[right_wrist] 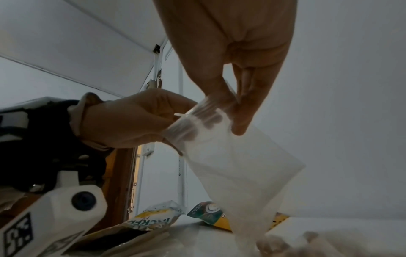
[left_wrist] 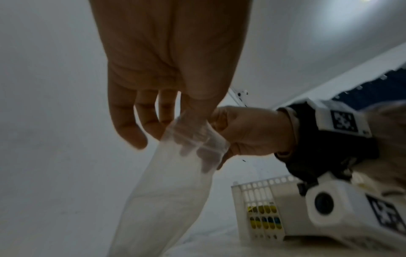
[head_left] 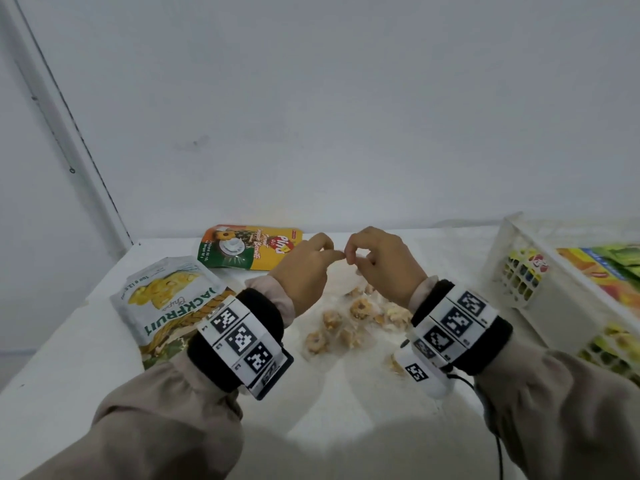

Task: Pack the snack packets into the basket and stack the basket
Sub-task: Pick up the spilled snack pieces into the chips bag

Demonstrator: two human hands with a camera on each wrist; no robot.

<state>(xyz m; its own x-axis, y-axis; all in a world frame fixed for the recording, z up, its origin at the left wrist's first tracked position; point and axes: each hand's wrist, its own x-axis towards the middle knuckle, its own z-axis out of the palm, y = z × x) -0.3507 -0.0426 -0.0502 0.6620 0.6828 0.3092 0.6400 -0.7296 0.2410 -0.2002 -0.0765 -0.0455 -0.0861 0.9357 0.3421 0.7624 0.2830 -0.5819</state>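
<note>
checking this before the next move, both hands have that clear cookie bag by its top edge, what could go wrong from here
1. Both the left hand and right hand only pinch the clear bag at its top edge; thin film may slip, or the mouth may open and spill cookies.
2. Its lower end rests on the table, so a fast swing could crush the cookies.
3. The basket already holds packets, so space may be tight.

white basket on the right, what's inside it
The white basket holds colourful snack packets: orange, green and yellow ones show over its rim and through the side holes. Their count and anything beneath them is hidden.
</note>
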